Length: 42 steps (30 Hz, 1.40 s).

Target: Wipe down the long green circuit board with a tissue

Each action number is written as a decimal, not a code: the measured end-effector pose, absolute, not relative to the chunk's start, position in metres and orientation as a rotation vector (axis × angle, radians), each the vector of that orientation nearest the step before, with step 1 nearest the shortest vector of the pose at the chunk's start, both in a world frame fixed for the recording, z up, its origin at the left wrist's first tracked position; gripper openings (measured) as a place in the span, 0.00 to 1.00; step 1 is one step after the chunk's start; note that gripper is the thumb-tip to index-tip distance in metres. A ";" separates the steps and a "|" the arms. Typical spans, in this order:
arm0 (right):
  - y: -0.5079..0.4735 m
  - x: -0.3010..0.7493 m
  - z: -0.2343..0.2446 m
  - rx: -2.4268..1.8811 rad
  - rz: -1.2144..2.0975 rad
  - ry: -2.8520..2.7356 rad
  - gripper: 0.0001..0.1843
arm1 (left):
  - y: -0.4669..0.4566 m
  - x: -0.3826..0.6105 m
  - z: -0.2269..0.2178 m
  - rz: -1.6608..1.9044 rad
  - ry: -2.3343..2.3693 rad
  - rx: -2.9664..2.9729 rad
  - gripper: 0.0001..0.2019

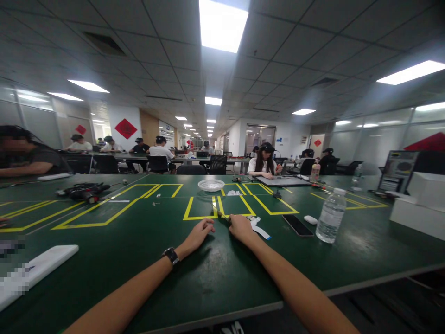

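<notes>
White strip [260, 228] lies flat on the green bench [139, 246], just beside the right hand [240, 227] and outside its grip. The left hand [200, 233] rests nearby. Both grips curl loosely; any contents cannot be told.

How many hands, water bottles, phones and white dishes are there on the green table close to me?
hands: 2, the left hand and the right hand
water bottle: 1
black phone: 1
white dish: 1
Total: 5
</notes>
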State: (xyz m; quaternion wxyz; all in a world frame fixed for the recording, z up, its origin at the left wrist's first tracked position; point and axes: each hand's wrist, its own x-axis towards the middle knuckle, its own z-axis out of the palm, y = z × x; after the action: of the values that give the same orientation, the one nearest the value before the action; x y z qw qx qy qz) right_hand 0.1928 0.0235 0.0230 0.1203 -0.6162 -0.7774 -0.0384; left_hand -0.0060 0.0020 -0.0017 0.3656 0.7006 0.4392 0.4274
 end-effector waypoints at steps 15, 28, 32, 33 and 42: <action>-0.001 0.167 0.029 -0.998 0.384 -2.308 0.15 | 0.018 -0.010 -0.012 1.372 1.123 1.259 0.24; 0.035 0.216 0.030 -1.622 -0.203 -2.113 0.18 | 0.021 -0.011 -0.008 1.429 1.014 0.993 0.06; 0.052 0.254 0.019 -2.040 -0.168 -1.996 0.25 | 0.021 -0.011 -0.006 1.423 0.986 0.991 0.08; 0.054 0.260 0.016 -2.100 -0.129 -2.000 0.26 | 0.020 -0.011 -0.006 1.419 0.965 1.008 0.12; 0.063 0.266 0.011 -2.115 -0.079 -2.057 0.20 | 0.014 -0.006 -0.002 1.379 0.874 1.078 0.22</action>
State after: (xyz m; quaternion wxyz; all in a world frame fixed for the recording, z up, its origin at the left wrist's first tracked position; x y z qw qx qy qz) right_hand 0.2659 0.0632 0.0108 0.0948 -0.7133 -0.6939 -0.0267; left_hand -0.0060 0.0137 -0.0024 0.5586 0.4571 0.3707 0.5845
